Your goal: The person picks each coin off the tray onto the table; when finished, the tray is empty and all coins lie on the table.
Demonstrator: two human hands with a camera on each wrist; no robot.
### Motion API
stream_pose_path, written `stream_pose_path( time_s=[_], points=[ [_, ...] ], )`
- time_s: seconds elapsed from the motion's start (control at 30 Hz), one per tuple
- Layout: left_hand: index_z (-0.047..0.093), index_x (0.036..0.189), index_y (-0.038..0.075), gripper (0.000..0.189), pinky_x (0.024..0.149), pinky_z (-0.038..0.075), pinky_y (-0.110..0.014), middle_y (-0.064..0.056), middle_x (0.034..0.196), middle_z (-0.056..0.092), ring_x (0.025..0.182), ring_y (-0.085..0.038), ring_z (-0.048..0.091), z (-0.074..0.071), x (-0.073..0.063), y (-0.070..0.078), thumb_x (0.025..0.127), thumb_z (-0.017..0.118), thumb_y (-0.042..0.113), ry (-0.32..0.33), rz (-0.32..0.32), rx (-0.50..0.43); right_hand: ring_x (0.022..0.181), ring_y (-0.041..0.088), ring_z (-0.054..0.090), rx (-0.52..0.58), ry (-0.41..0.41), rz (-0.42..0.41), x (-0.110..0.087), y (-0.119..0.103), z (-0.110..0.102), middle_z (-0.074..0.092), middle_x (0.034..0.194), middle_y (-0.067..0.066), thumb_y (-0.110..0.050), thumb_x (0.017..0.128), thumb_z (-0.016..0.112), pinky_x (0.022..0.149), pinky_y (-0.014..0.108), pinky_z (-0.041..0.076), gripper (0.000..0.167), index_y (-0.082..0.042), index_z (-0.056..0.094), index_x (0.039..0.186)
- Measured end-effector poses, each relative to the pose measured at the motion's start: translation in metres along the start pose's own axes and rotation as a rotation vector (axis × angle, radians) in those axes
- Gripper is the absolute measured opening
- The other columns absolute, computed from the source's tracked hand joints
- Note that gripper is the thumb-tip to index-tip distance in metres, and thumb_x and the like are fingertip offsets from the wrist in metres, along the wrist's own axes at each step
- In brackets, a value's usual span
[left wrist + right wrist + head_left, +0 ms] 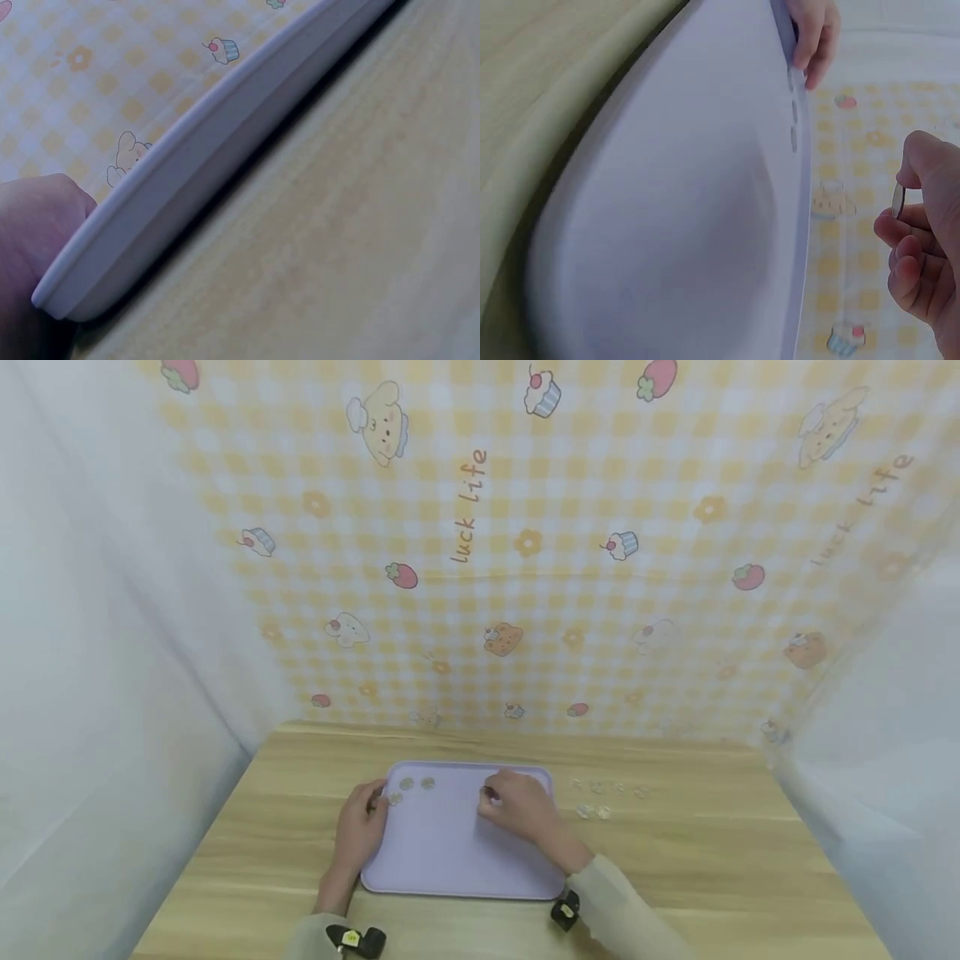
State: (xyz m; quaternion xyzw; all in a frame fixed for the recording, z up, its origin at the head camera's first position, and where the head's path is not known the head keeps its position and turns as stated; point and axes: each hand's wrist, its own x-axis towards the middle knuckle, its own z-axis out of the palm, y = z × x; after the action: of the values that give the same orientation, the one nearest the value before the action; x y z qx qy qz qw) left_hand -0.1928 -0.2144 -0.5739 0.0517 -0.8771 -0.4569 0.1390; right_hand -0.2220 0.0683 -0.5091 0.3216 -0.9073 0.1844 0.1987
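A shallow lilac tray (pixel 457 852) lies on the wooden table. Three small coin-like discs (pixel 427 783) lie near its far left corner. At the tray's left edge, my left hand (pixel 362 827) grips the rim. The left wrist view shows the tray's side wall (pixel 202 165) from close by, with part of that hand (pixel 37 232) against the rim. Over the right half of the tray, my right hand (pixel 521 808) pinches one coin-like disc (pixel 898 201) between thumb and fingertip. This disc is held edge-on in the right wrist view, above the tray's surface.
Several more shiny discs (pixel 603 812) are scattered on the table (pixel 697 860) to the right of the tray. Behind the table hangs a yellow checked cloth (pixel 525 593) with printed cartoons. White cloth walls (pixel 112 652) stand at both sides.
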Motion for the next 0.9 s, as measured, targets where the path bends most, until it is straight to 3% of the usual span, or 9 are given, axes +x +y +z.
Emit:
stream_pose_path(
  time_s=[0.13,0.4,0.67,0.9],
  points=[
    [0.061,0.131,0.003,0.033,0.082,0.05,-0.027,-0.014,0.119,0.063,0.096,-0.021,0.057,-0.002,0.001,0.0,0.099,0.055,0.01,-0.006,-0.025,0.013,0.062,0.005,0.057,-0.027,0.049,0.004,-0.016,0.021,-0.014,0.067,0.072,-0.006,-0.016,0.079,0.069,0.057,0.017,0.047,0.003,-0.014,0.07,0.077],
    [0.06,0.132,0.003,0.034,0.082,0.05,-0.028,-0.015,0.12,0.063,0.097,-0.022,0.057,0.001,0.002,-0.003,0.1,0.054,0.011,-0.03,-0.033,0.03,0.064,0.004,0.056,-0.012,-0.005,0.12,-0.039,0.058,-0.039,0.065,0.075,-0.007,-0.016,0.08,0.071,0.056,0.016,0.045,0.002,-0.015,0.07,0.081],
    [0.06,0.132,0.003,0.034,0.084,0.052,-0.031,-0.015,0.12,0.063,0.099,-0.023,0.059,0.002,0.003,-0.003,0.1,0.055,0.011,-0.021,-0.018,0.021,0.068,0.005,0.06,0.021,-0.002,0.15,-0.066,0.089,-0.051,0.065,0.077,-0.009,-0.014,0.08,0.072,0.061,0.02,0.051,0.007,-0.015,0.073,0.087],
    [0.06,0.132,0.003,0.033,0.083,0.051,-0.029,-0.015,0.119,0.063,0.098,-0.022,0.059,0.002,0.003,-0.001,0.1,0.055,0.011,-0.02,-0.019,0.022,0.064,0.004,0.053,0.021,-0.034,0.211,-0.094,0.113,-0.056,0.065,0.077,-0.009,-0.016,0.081,0.074,0.057,0.017,0.043,0.007,-0.016,0.072,0.088]
  ],
)
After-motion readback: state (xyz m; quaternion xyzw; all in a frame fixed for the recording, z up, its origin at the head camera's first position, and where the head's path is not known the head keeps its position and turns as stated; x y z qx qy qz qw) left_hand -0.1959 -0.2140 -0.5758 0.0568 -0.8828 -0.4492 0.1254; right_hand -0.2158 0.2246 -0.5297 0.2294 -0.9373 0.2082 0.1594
